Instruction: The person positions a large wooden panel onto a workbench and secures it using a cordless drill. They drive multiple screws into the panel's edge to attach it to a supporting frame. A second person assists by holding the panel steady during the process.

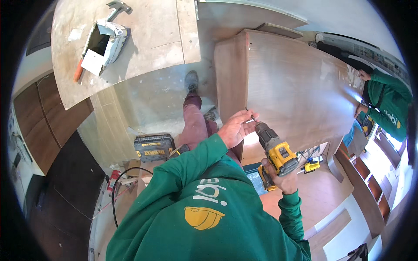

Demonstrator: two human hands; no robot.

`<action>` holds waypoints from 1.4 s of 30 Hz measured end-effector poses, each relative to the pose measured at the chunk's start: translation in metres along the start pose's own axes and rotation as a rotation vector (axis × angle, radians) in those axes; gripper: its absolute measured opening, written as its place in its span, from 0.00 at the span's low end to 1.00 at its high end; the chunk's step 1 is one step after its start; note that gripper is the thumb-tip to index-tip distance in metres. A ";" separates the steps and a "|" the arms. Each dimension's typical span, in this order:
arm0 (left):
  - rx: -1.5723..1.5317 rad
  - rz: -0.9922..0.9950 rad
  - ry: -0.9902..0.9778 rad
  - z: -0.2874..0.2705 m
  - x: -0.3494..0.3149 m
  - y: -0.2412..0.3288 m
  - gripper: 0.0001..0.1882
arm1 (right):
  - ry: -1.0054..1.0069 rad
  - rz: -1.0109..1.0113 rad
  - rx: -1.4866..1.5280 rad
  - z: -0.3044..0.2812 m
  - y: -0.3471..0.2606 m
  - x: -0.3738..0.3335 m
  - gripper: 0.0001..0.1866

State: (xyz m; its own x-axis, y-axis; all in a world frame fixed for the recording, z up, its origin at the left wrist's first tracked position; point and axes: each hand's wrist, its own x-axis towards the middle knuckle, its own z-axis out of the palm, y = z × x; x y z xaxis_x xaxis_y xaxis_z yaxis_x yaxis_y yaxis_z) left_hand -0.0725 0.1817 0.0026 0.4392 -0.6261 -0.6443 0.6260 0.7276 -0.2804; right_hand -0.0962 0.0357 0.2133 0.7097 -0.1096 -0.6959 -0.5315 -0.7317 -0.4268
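My right hand [284, 179] is wrapped round the handle of a yellow and black cordless drill [278, 150], held in front of my body. Its chuck points up and to the left, with a thin dark bit [250, 114] at the end. My left hand [235, 129] is at the bit, thumb and fingers closed about it just ahead of the chuck. Beyond the drill lies a large wooden panel [296, 95], the top of a box-like cabinet, close to my fingers.
At upper left, a worktop [152, 30] carries a hammer [118, 8], an opened bag [114, 41] and an orange-handled tool [78, 70]. A black tool case [154, 147] sits by my leg. Another person [387, 98] in green rests hands on the panel's far right end. A yellow tool [311, 166] lies right.
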 end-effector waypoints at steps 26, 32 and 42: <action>0.104 0.022 0.039 0.010 0.029 0.003 0.14 | 0.135 -0.163 -0.076 -0.017 0.012 0.029 0.14; 0.175 -0.020 0.069 0.003 0.034 0.001 0.13 | 0.122 -0.174 -0.056 -0.017 0.017 0.029 0.15; 0.131 0.022 0.034 0.008 0.029 -0.004 0.08 | 0.069 -0.163 0.016 -0.016 0.018 0.024 0.21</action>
State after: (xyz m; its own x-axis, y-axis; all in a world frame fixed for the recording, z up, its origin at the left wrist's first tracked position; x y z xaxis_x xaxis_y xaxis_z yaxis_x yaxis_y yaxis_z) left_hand -0.0573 0.1584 -0.0096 0.4332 -0.5991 -0.6733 0.6963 0.6969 -0.1721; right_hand -0.0817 0.0090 0.1979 0.8171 -0.0366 -0.5753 -0.4135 -0.7326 -0.5407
